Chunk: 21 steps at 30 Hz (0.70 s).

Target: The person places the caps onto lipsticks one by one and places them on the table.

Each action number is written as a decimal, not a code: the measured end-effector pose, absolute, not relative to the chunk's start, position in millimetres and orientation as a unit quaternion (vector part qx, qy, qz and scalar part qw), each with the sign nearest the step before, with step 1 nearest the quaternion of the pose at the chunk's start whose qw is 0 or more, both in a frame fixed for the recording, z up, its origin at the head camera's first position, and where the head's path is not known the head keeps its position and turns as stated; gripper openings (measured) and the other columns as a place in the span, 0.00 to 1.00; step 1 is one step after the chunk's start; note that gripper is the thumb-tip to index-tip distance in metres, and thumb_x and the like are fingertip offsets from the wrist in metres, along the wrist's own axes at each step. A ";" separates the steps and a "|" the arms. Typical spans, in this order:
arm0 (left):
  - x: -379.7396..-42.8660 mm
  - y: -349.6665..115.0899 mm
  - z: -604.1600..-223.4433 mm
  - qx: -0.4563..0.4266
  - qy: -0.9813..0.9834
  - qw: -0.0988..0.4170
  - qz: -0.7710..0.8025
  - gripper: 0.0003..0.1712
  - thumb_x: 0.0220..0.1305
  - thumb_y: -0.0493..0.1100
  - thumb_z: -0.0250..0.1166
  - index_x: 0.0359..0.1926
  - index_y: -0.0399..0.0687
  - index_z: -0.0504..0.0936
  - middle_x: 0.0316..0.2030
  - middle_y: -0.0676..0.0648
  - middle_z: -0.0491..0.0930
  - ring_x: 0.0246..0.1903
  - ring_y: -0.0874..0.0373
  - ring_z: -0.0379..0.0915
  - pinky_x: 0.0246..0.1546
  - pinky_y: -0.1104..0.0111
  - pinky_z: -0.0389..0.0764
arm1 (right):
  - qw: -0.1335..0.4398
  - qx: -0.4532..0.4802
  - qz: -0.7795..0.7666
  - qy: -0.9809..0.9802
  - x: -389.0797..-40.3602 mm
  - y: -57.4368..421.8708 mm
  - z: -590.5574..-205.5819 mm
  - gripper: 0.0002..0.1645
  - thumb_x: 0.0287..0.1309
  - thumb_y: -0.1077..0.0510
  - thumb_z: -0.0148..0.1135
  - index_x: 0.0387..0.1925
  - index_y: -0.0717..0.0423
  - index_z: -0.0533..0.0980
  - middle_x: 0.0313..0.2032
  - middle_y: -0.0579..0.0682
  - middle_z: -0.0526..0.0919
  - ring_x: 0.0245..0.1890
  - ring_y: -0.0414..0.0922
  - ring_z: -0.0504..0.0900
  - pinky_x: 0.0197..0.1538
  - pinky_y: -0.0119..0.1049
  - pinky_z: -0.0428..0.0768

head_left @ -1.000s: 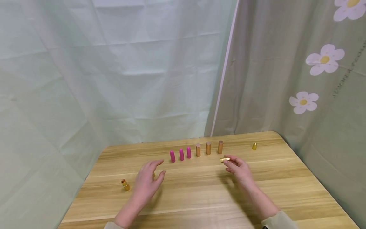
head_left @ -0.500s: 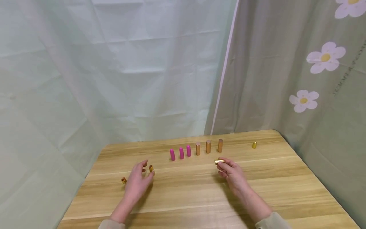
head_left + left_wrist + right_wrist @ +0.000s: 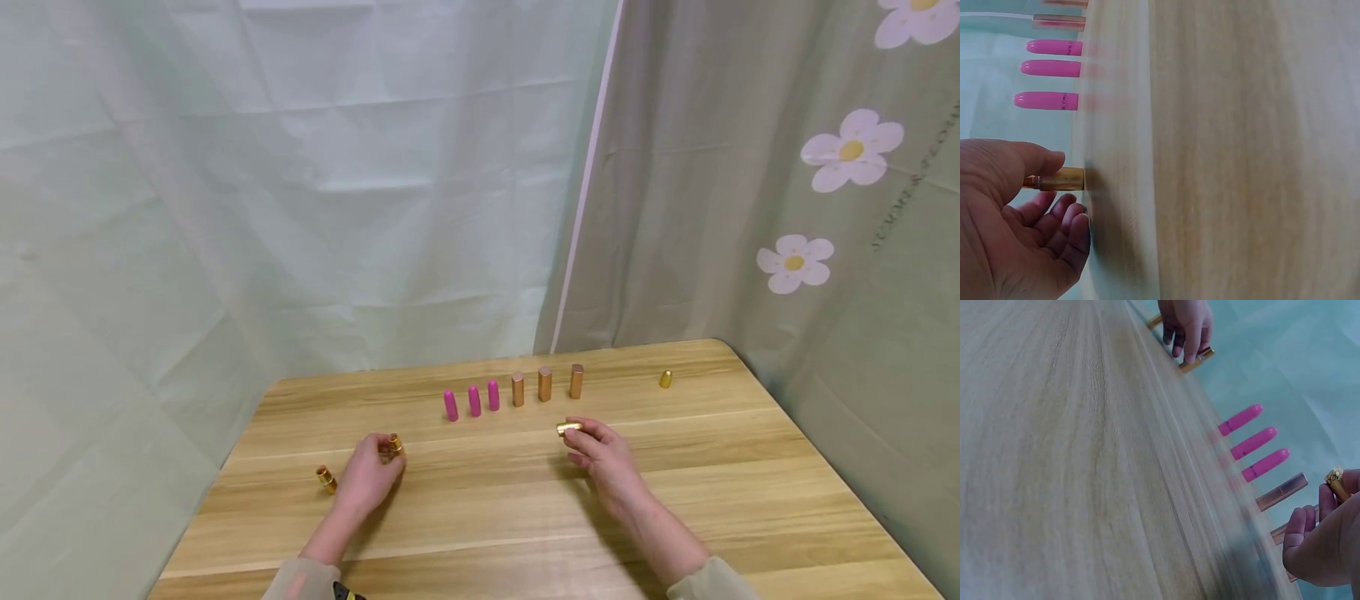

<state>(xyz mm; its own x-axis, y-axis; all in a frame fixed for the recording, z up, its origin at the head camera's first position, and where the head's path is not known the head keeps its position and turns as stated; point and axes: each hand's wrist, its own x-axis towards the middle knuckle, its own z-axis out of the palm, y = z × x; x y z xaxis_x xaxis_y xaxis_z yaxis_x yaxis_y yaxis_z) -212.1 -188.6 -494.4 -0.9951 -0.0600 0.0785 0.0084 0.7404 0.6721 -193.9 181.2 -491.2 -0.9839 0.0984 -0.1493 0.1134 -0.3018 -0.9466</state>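
Observation:
My left hand (image 3: 366,477) is at an uncapped gold lipstick tube (image 3: 1066,179) that stands upright on the table. Its thumb lies along one side of the tube and the fingers curl at the other, pinching it. In the head view my right hand (image 3: 611,471) holds a gold lipstick cap (image 3: 568,428) between thumb and fingertips, tipped sideways above the table. Raised marks show on the cap's end in the right wrist view. A second uncapped gold lipstick tube (image 3: 326,479) stands left of my left hand.
Three pink lipsticks (image 3: 474,402) and three rose-gold lipsticks (image 3: 545,384) stand in a row toward the back of the wooden table (image 3: 495,517). Another gold cap (image 3: 666,379) stands at the far right. Curtains (image 3: 420,208) hang behind and beside the table.
My left hand moves left, then its fingers close on the gold tube. My right hand shifts slightly left and down, still holding the gold cap.

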 end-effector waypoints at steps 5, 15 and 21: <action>-212.6 -187.1 -495.3 0.016 -0.936 0.057 -0.348 0.23 0.65 0.42 0.68 0.53 0.30 0.75 0.47 0.36 0.81 0.49 0.41 0.78 0.54 0.46 0.76 | 0.004 0.086 -0.797 0.598 -192.3 179.9 -489.9 0.22 0.65 0.64 0.66 0.58 0.71 0.75 0.42 0.49 0.84 0.45 0.45 0.81 0.52 0.42 0.81; -210.3 -182.6 -493.2 0.010 -0.926 0.057 -0.374 0.15 0.66 0.42 0.69 0.48 0.38 0.77 0.42 0.43 0.82 0.44 0.50 0.80 0.47 0.54 0.79 | 0.000 0.082 -0.795 0.602 -191.7 179.3 -491.2 0.23 0.65 0.65 0.66 0.58 0.72 0.74 0.42 0.49 0.84 0.45 0.45 0.81 0.51 0.42 0.81; -205.4 -170.8 -486.3 -0.027 -0.914 0.050 -0.401 0.13 0.65 0.38 0.70 0.46 0.40 0.77 0.40 0.47 0.81 0.43 0.55 0.78 0.47 0.58 0.80 | 0.001 0.085 -0.793 0.603 -191.3 181.0 -491.6 0.25 0.65 0.65 0.66 0.59 0.73 0.73 0.43 0.49 0.84 0.46 0.46 0.81 0.51 0.43 0.81</action>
<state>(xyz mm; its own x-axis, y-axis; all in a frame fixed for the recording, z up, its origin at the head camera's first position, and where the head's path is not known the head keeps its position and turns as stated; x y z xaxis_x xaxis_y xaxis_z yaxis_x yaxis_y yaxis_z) -205.4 -170.8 -486.3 -0.9935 0.0095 0.1137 0.0901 0.6770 0.7304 -191.3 181.0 -491.6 -0.9855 0.1020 -0.1359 0.1037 -0.2730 -0.9564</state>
